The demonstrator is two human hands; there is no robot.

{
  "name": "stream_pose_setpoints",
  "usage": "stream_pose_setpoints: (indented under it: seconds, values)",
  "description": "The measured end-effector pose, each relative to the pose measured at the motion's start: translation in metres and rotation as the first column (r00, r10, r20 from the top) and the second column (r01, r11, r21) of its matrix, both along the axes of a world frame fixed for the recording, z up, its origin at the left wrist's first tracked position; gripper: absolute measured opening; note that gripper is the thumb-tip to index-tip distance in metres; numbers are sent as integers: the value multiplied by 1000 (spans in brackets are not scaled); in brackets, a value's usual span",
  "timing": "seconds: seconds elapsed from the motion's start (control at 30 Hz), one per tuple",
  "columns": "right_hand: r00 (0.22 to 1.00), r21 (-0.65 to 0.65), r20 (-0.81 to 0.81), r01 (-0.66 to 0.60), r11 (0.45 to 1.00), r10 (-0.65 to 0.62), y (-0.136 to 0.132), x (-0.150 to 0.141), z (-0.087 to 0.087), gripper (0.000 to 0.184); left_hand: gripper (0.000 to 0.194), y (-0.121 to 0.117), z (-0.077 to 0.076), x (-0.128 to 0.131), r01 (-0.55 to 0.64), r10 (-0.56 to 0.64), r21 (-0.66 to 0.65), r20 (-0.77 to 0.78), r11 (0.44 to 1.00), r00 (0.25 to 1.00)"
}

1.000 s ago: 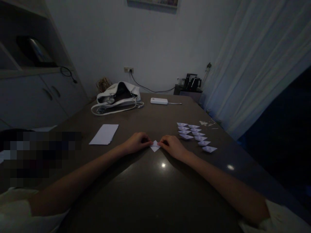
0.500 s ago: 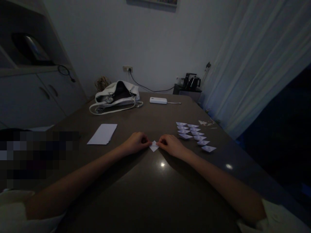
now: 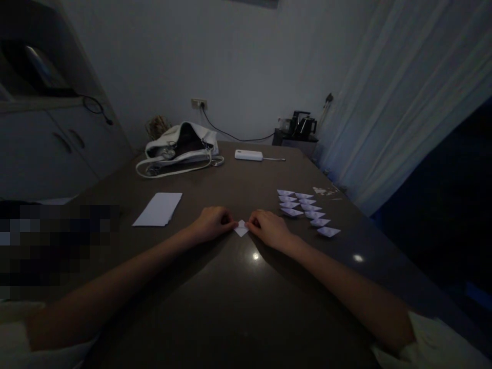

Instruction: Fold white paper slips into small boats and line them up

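A small folded white paper [image 3: 241, 229], diamond-shaped, is held low over the brown table [image 3: 238, 307] between my two hands. My left hand [image 3: 216, 224] pinches its left corner between thumb and fingers. On the opposite corner, my right hand [image 3: 269, 227] has the same kind of pinch. Right of my right hand stand several folded paper boats [image 3: 312, 208] in two slanting rows. To the left of my left hand lies a stack of white paper sheets [image 3: 157, 209].
Farther back are a white handbag [image 3: 180, 148] and a white power bank [image 3: 248, 155] with a short cable. Paper scraps [image 3: 325, 191] lie near the right edge. A black kettle [image 3: 306, 127] stands beyond the table, beside a pale curtain [image 3: 369, 102].
The whole view has shifted slightly, so things appear a little higher and farther left. Both hands keep their pinch on the folded paper, with no clear change in its shape.
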State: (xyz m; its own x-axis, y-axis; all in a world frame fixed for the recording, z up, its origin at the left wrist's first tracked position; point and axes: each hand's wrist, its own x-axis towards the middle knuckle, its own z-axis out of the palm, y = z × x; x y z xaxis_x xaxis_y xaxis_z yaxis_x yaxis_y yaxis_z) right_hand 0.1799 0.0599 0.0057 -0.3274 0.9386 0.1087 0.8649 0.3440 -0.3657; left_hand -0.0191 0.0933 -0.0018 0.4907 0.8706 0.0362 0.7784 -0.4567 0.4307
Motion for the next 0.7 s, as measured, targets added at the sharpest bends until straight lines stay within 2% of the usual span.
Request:
stream_pose_setpoints:
  seconds: [0.17,0.33,0.6,0.7]
  values:
    - [999,21,-31,-34,999,34,-1,2,-1,8,33,1,-1,-3,-6,7,59,-22,998,1000]
    - [997,18,-67,-27,999,29,1,2,-5,7,25,-3,3,0,21,-20,43,-18,999,1000]
    - [985,-35,-170,-47,998,40,11,11,-9,5,20,-6,3,1,27,-28,29,39,999,999]
    - [980,-32,-199,-28,999,21,12,13,-11,11,20,-7,2,0,31,-33,30,96,999,995]
